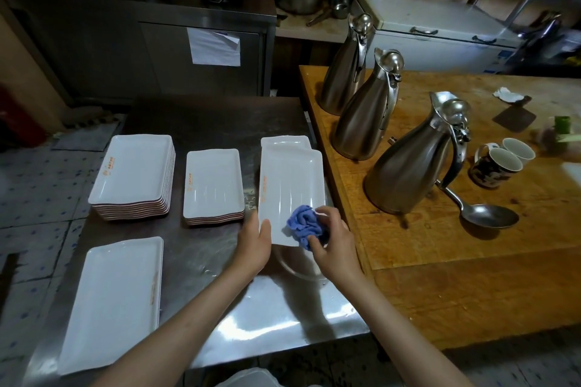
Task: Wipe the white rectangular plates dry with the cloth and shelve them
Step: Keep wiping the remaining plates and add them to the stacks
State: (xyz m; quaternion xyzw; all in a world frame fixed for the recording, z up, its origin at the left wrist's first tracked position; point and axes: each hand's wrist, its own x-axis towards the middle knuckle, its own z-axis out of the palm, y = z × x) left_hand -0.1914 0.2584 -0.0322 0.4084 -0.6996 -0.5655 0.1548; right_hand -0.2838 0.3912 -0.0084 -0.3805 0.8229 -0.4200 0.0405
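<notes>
Only 1 view existed: a wide-angle camera on the person's head, looking forward and steeply down, close over the shiny stainless-steel worktable [201, 122], with the worn wooden counter [471, 245] at right and walls bowed toward the edges.

Far plate [284, 141] mostly hidden behind held plate [290, 188].

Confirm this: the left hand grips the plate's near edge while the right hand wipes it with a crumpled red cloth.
Not quite. The cloth is blue, not red, as the head view shows. The rest holds: the left hand grips the near edge of the plate while the right hand wipes it with the crumpled cloth.
</notes>
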